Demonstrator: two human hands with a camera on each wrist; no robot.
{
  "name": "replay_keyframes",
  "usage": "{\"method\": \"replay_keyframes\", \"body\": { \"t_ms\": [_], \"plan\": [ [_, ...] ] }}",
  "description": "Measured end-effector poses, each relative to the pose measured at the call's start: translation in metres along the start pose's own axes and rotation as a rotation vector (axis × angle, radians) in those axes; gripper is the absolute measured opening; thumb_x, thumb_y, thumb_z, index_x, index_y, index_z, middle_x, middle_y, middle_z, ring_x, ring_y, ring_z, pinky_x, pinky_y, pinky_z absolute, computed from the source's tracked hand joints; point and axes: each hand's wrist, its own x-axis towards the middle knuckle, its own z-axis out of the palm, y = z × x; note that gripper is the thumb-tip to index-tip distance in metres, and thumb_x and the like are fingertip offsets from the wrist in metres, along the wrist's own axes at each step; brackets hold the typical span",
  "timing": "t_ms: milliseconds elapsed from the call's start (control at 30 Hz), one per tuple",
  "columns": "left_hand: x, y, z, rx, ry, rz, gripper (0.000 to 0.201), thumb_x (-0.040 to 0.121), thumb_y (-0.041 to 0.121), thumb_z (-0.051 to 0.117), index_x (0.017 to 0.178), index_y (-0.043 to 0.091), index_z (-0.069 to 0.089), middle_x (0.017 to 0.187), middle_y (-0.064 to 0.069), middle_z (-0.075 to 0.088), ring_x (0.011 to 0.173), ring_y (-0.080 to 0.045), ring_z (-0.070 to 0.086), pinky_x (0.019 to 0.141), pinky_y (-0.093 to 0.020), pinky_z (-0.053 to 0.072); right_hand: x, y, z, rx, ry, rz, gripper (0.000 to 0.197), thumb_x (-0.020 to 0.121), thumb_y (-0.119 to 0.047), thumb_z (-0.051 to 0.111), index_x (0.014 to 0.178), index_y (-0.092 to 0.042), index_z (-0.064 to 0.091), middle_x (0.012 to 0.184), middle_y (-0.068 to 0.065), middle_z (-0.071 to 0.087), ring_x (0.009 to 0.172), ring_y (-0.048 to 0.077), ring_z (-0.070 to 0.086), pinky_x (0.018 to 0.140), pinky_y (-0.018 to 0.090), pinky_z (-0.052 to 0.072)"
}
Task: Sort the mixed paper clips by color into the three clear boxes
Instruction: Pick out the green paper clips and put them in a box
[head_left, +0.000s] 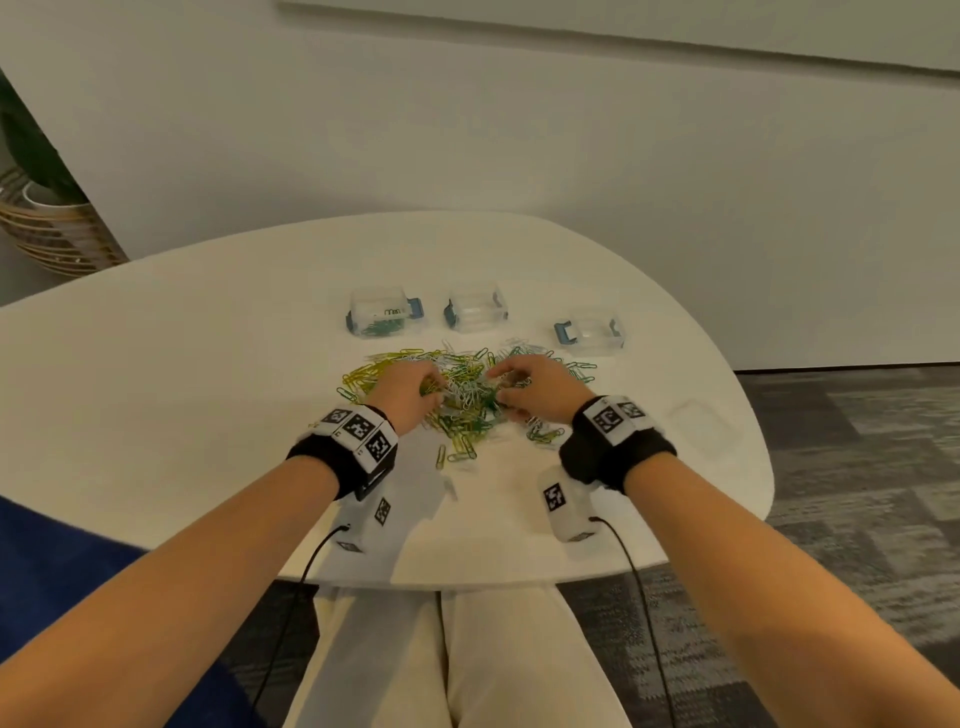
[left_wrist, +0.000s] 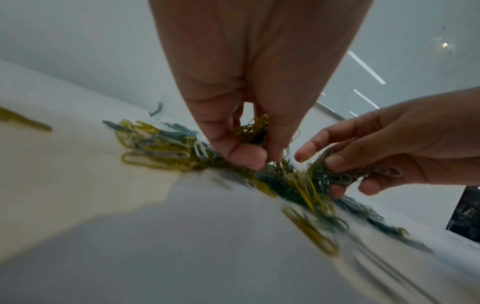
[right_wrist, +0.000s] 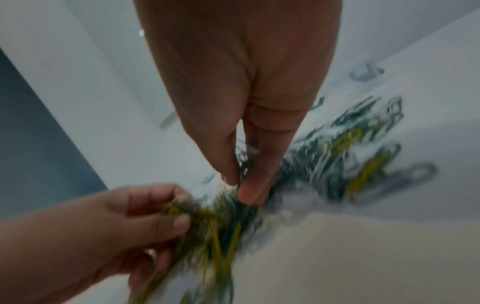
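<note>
A mixed pile of yellow, green and white paper clips (head_left: 467, 395) lies on the white table (head_left: 208, 389). Behind it stand three clear boxes: the left box (head_left: 385, 312) holds green clips, while the middle box (head_left: 475, 307) and the right box (head_left: 589, 332) look empty. My left hand (head_left: 434, 389) is in the pile's left part and grips a bunch of yellow clips (left_wrist: 253, 129) in its curled fingers. Over the pile's right part, my right hand (head_left: 501, 387) holds a bunch of white clips (left_wrist: 363, 174), seen in the left wrist view. The right wrist view is blurred.
A clear lid (head_left: 698, 426) lies on the table to the right of the pile. A woven plant basket (head_left: 52, 228) stands on the floor at the far left. The table's near edge (head_left: 467, 584) runs just above my lap.
</note>
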Motion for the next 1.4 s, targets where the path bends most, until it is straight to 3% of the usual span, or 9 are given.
{"method": "replay_keyframes", "body": {
  "t_ms": [67, 200, 300, 467, 600, 833, 967, 1100, 1400],
  "plan": [
    [0.005, -0.002, -0.001, 0.027, 0.042, -0.005, 0.029, 0.087, 0.02, 0.065, 0.114, 0.015, 0.058, 0.124, -0.008, 0.052, 0.111, -0.025, 0.053, 0.093, -0.033, 0.042, 0.003, 0.008, -0.019, 0.022, 0.051, 0.033, 0.028, 0.09, -0.005, 0.061, 0.116, -0.013, 0.063, 0.1, 0.006, 0.062, 0.072, 0.021, 0.066, 0.071, 0.031, 0.06],
    [0.014, 0.004, 0.014, 0.137, 0.046, -0.039, 0.04, 0.082, 0.022, 0.07, 0.117, 0.015, 0.052, 0.119, -0.008, 0.039, 0.105, -0.025, 0.049, 0.092, -0.031, 0.043, 0.015, 0.028, -0.034, -0.316, 0.092, 0.176, 0.04, 0.088, -0.018, 0.065, 0.126, -0.01, 0.056, 0.124, 0.013, 0.058, 0.104, 0.029, 0.061, 0.09, 0.035, 0.053],
    [0.019, 0.016, 0.027, 0.197, -0.017, 0.018, 0.043, 0.081, 0.026, 0.071, 0.119, 0.018, 0.052, 0.12, -0.008, 0.039, 0.113, -0.026, 0.043, 0.097, -0.034, 0.039, 0.02, 0.034, -0.019, -0.382, 0.015, 0.184, 0.065, 0.082, -0.035, 0.072, 0.137, -0.011, 0.048, 0.133, 0.014, 0.051, 0.108, 0.029, 0.06, 0.092, 0.036, 0.051],
    [0.028, 0.028, 0.041, 0.194, -0.174, 0.056, 0.05, 0.082, 0.026, 0.069, 0.127, 0.024, 0.048, 0.13, -0.011, 0.035, 0.118, -0.029, 0.044, 0.102, -0.04, 0.04, 0.03, 0.031, 0.003, -0.391, 0.079, -0.028, 0.032, 0.083, -0.015, 0.07, 0.115, -0.012, 0.064, 0.114, 0.011, 0.061, 0.101, 0.025, 0.059, 0.078, 0.024, 0.041],
    [0.034, 0.023, 0.032, 0.188, -0.139, 0.048, 0.029, 0.084, 0.021, 0.066, 0.111, 0.021, 0.055, 0.121, -0.007, 0.04, 0.098, -0.024, 0.055, 0.09, -0.035, 0.047, 0.029, 0.033, 0.001, 0.146, 0.086, 0.01, 0.018, 0.092, -0.001, 0.056, 0.106, -0.006, 0.068, 0.097, 0.01, 0.064, 0.072, 0.018, 0.061, 0.067, 0.025, 0.057],
    [0.033, 0.019, 0.014, 0.029, 0.075, 0.078, 0.015, 0.088, 0.012, 0.061, 0.101, 0.017, 0.065, 0.103, -0.001, 0.05, 0.088, -0.017, 0.054, 0.079, -0.025, 0.04, 0.019, 0.032, -0.021, 0.736, -0.045, 0.198, 0.026, 0.097, 0.0, 0.043, 0.119, 0.002, 0.058, 0.103, 0.012, 0.067, 0.086, 0.023, 0.064, 0.081, 0.029, 0.056],
    [0.028, 0.035, 0.011, -0.025, -0.116, 0.191, 0.014, 0.085, 0.011, 0.066, 0.098, 0.015, 0.068, 0.086, 0.011, 0.05, 0.073, -0.006, 0.048, 0.078, -0.025, 0.044, 0.02, 0.03, -0.03, 0.23, 0.119, 0.088, 0.026, 0.089, -0.003, 0.05, 0.105, -0.014, 0.066, 0.106, 0.004, 0.071, 0.096, 0.016, 0.062, 0.082, 0.026, 0.048],
    [0.029, 0.031, 0.024, 0.218, -0.286, 0.213, 0.03, 0.078, 0.021, 0.074, 0.106, 0.018, 0.063, 0.102, 0.001, 0.048, 0.092, -0.016, 0.051, 0.084, -0.029, 0.044, 0.024, 0.024, -0.02, -0.221, 0.147, -0.08, 0.031, 0.083, -0.001, 0.053, 0.105, -0.016, 0.07, 0.114, 0.002, 0.067, 0.105, 0.016, 0.06, 0.091, 0.024, 0.045],
    [0.028, 0.011, 0.019, 0.141, -0.155, 0.132, 0.012, 0.082, 0.016, 0.069, 0.093, 0.016, 0.063, 0.089, 0.002, 0.061, 0.086, -0.018, 0.06, 0.077, -0.029, 0.05, 0.033, 0.028, 0.008, -0.347, 0.104, -0.094, 0.021, 0.082, -0.016, 0.072, 0.101, -0.008, 0.068, 0.094, 0.005, 0.065, 0.086, 0.019, 0.06, 0.076, 0.025, 0.047]
  ]
}}
